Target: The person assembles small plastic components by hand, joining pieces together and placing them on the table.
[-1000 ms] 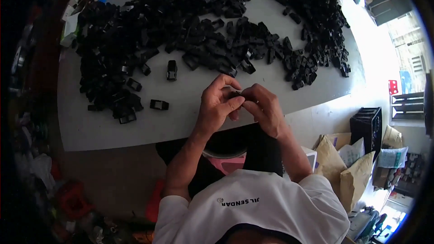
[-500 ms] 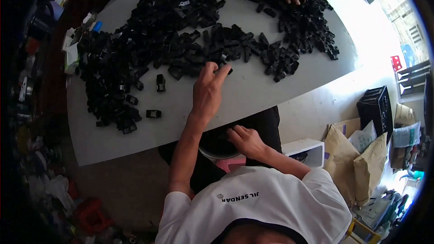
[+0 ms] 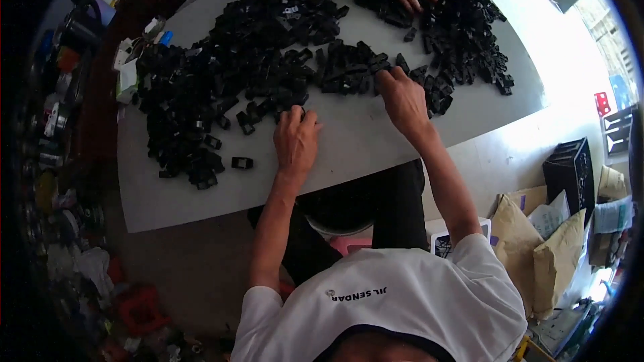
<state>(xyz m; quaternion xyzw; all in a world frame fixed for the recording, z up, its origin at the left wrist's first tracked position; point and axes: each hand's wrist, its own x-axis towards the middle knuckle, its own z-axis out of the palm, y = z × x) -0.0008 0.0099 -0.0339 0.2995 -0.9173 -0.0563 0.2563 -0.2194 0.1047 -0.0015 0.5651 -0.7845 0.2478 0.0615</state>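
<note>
Tabletop (image 3: 349, 137) under right hand (image 3: 405, 102) (again)

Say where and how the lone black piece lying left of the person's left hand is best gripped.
Probably across the long edges of the black piece, thumb on the near one, coming from above and slightly from the right: it lies longer sideways than front to back, and the black heap sits close on its left.

A workshop, it seems — heaped black parts (image 3: 255, 47) beyond the fingers (image 3: 295, 117), brown bags (image 3: 516, 231) and a black crate (image 3: 569, 173) off to their right.
</note>
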